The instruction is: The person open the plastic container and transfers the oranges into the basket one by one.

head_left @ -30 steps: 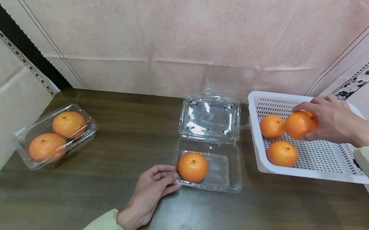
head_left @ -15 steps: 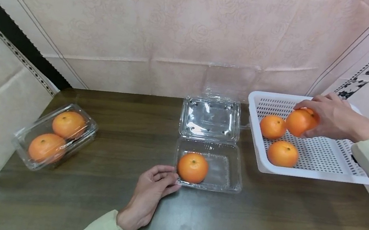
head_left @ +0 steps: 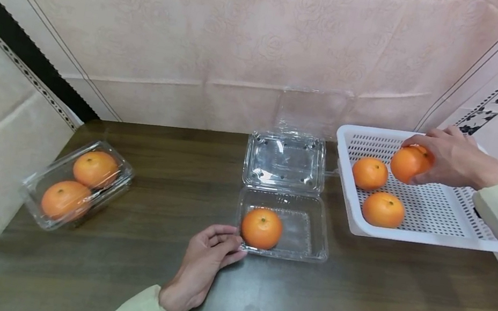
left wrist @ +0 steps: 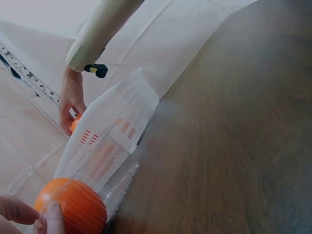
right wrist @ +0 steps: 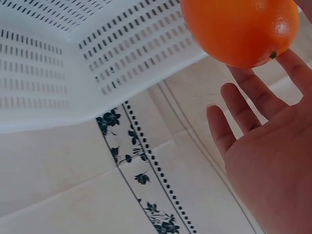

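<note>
My right hand (head_left: 456, 158) grips an orange (head_left: 411, 164) over the white basket (head_left: 436, 239), thumb and fingers around it. In the right wrist view, that orange (right wrist: 241, 29) sits against the fingertips, with other fingers loosely bent. Two more oranges lie in the basket's left part, one (head_left: 370, 173) behind the other (head_left: 383, 209). My left hand (head_left: 204, 265) pinches the near left corner of a clear plastic clamshell (head_left: 305, 235), its lid (head_left: 284, 161) folded back. One orange (head_left: 262, 228) stands in the clamshell's left half, close to my left fingertips.
At the left of the wooden table (head_left: 153, 173) stands a closed clear clamshell (head_left: 114, 186) with two oranges inside. More clear plastic (head_left: 312, 111) rises behind the lid, against the cloth-covered back wall (head_left: 228, 38). Cloth also hangs at both sides.
My right hand has lifted the orange slightly and shifted it a little right, away from the orange beside it. My left hand keeps its place at the clamshell's corner.
</note>
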### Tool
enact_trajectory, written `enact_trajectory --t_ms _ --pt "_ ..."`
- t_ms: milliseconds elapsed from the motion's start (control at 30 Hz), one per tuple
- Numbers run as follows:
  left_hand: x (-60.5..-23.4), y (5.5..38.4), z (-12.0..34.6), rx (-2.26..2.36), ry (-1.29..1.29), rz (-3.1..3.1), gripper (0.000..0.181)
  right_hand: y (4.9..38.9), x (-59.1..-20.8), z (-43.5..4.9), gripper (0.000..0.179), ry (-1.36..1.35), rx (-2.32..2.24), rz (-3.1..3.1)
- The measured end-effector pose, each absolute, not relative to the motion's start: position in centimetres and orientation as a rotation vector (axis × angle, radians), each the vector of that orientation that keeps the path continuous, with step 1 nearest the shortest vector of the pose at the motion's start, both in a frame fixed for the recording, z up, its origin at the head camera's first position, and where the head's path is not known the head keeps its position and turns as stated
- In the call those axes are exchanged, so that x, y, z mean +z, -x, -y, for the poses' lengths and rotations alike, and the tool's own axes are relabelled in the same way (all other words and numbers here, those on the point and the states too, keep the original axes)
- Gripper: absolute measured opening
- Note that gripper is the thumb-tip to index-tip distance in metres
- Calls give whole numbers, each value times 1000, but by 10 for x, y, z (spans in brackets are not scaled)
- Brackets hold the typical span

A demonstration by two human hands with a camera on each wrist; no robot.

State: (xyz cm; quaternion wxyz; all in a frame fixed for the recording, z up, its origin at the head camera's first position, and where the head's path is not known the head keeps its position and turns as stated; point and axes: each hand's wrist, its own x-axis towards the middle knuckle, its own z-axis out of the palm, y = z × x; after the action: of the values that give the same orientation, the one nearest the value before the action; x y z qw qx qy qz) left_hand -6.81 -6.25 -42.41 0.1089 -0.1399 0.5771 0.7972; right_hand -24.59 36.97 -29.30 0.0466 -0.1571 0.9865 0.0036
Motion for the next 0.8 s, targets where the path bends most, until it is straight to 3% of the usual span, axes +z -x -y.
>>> enact_trajectory --t_ms 800 --pt "-425 68 63 2355 411 -1690 31 262 -313 -393 78 354 -15 -2950"
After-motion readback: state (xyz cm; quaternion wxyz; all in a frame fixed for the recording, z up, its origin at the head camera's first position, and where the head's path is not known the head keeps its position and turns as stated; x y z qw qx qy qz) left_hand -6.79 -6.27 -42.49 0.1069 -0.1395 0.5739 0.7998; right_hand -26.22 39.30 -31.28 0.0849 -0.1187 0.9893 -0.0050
